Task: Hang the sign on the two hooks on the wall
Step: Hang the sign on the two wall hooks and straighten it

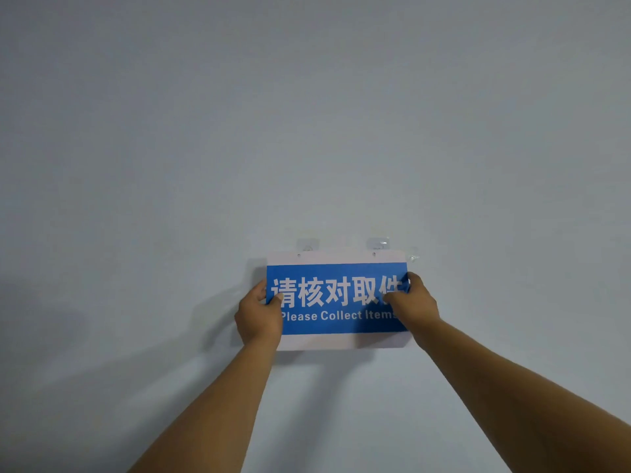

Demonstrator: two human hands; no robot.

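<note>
The flat rectangular blue-and-white plastic sign [336,298] is lying against the pale grey painted wall [307,114], its long axis running level from side to side. The left hand [259,315] is gripping the sign's left edge, thumb on the printed face and the other fingers hidden behind it; the right hand [411,302] is pinching the right edge in the same way, thumb over the last white character. Each hand is closed on its own end, so neither is nearer than the other.

What matters is the white top strip: its two small punched holes [299,255] are sitting right under the two clear adhesive plastic hooks [308,246], one near each upper corner of the sign. Whether the hook tips are already passing through the holes is too small to tell. If not, the sign probably needs lifting slightly, kept level, then lowering onto both. The sign looks thin, stiff and smooth; the wall looks matte and bare.
</note>
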